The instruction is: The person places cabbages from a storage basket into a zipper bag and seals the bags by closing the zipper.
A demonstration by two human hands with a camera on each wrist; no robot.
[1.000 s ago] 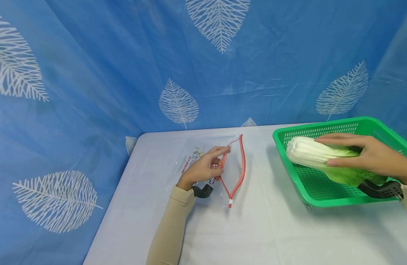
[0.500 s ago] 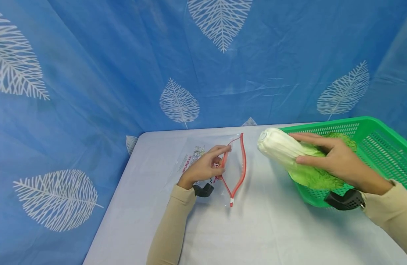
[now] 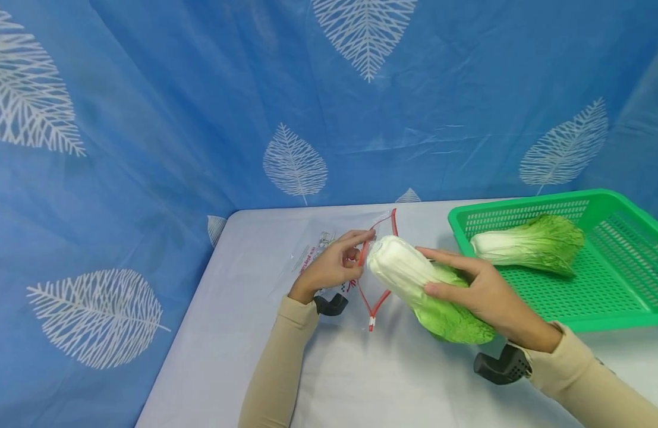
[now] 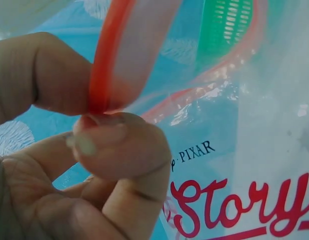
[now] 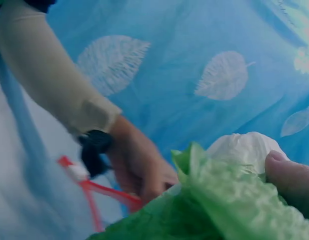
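My left hand (image 3: 334,263) pinches the red-edged rim of a clear zip bag (image 3: 306,252), whose mouth gapes toward the right. Up close in the left wrist view, thumb and finger nip the red zip strip (image 4: 105,60); red lettering shows on the plastic. My right hand (image 3: 481,288) grips a napa cabbage (image 3: 400,264) from above, its white base pointing left at the bag's mouth and its green leaves trailing toward the wrist. The base overlaps the red rim in the head view; whether it touches cannot be told. Leaves (image 5: 234,200) fill the lower right wrist view.
A green plastic basket (image 3: 607,324) stands on the right of the white-covered table (image 3: 216,356). Inside it lies a second napa cabbage (image 3: 526,245). A blue curtain (image 3: 441,107) with white leaf prints hangs behind the table and along its left side.
My right hand has carried the cabbage leftward out of the basket to the bag's mouth, uncovering the second cabbage. The left hand has stayed on the bag's rim.
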